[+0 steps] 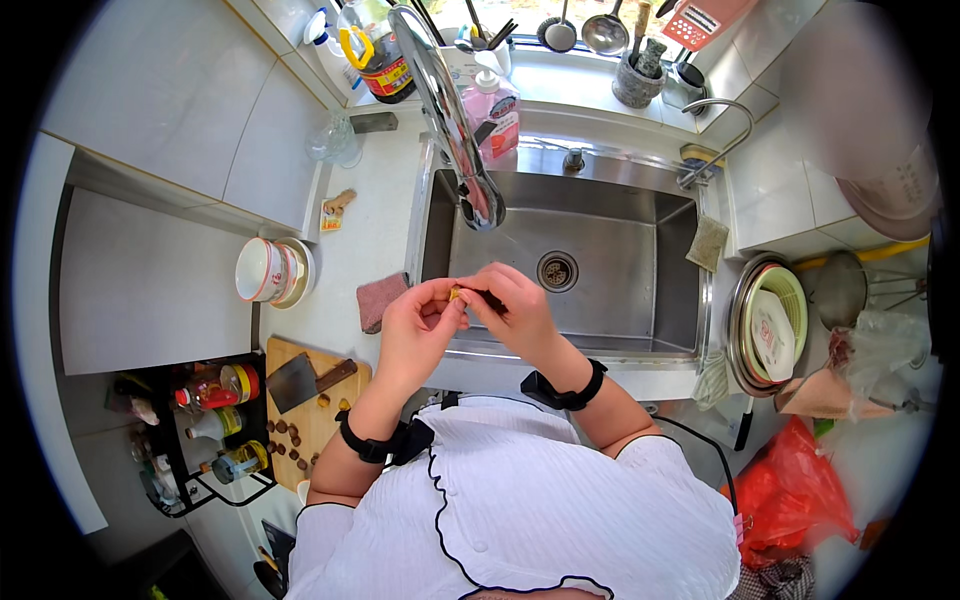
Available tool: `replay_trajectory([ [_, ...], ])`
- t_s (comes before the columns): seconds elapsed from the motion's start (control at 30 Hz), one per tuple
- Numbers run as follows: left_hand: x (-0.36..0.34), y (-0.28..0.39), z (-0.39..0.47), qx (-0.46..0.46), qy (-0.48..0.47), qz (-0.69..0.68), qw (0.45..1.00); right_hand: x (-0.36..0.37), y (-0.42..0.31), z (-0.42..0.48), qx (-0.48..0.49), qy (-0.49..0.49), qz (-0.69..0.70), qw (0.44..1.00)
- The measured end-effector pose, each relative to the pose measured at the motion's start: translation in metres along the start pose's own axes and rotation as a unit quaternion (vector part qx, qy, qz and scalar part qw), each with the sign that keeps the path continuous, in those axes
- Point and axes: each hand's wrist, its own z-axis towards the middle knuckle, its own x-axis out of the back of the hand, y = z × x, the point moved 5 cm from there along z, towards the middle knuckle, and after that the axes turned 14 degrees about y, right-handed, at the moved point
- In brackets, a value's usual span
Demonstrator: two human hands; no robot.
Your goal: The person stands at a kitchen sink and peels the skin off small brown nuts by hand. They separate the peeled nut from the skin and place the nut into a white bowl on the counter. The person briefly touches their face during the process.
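Note:
Over the front left part of the sink, my left hand pinches a small yellow piece, apparently a peeled chestnut. My right hand meets it there, its thumb and fingertips closed on the same piece. Fingers cover most of it. Left of my left forearm, a wooden cutting board lies on the counter with a cleaver across its far side. Several brown chestnuts are scattered on the board. Two yellow peeled pieces sit beside the cleaver's handle.
The steel sink has a chrome faucet arching over it. A folded pink cloth lies at its left edge. Stacked bowls stand farther left; basins and a green colander are at right.

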Motion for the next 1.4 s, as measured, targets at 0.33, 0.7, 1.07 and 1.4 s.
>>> replay_trajectory([
  [0.33,0.005,0.009,-0.004,-0.062,0.040,0.072,0.995,0.003,-0.017,0.002,0.020,-0.059,-0.044,0.997],
  [0.7,0.002,0.022,-0.009,-0.128,0.000,0.161,0.978,-0.002,-0.013,-0.011,-0.023,-0.058,-0.053,0.997],
  [1.07,0.006,-0.004,-0.001,-0.021,-0.024,0.054,0.998,-0.010,0.008,-0.019,-0.087,-0.046,0.003,0.995],
  [1.4,0.004,-0.011,0.004,0.008,-0.048,-0.035,0.998,-0.005,0.003,-0.016,-0.090,-0.034,-0.005,0.995],
])
